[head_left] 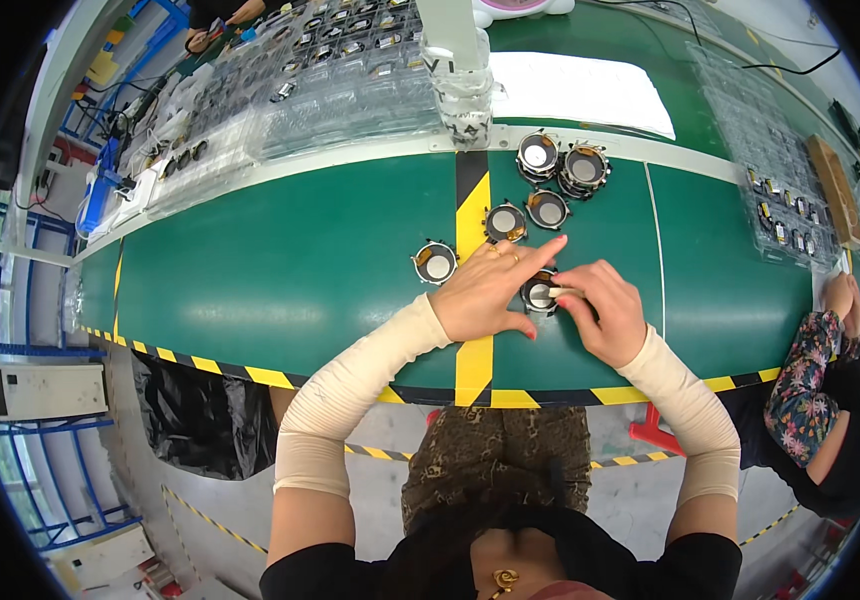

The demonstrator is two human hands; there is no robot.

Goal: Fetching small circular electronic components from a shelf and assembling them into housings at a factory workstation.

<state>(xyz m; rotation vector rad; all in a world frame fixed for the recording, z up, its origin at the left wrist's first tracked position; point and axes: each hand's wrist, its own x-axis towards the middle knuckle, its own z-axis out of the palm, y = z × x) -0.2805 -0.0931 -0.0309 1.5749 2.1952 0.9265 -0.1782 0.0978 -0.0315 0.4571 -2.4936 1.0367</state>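
Observation:
A small round part (539,294), like a watch case with a dark toothed rim and a silver disc, lies on the green table between my hands. My left hand (490,290) is spread beside it, index finger stretched out past its far side and thumb apart; whether it touches the part is hidden. Between thumb and fingers, my right hand (605,312) pinches a short pale stick-like tool (567,292), its tip at the part's disc. A similar round part (436,263) rests left of my left hand, and another (505,222) sits just beyond its fingers.
More round parts (548,209) stand farther off, some stacked (584,170). Clear trays of small components (350,100) fill the back left, with another tray (790,215) at right. A white post (455,60) rises from the table's back rail. A co-worker's floral sleeve (805,385) is at right.

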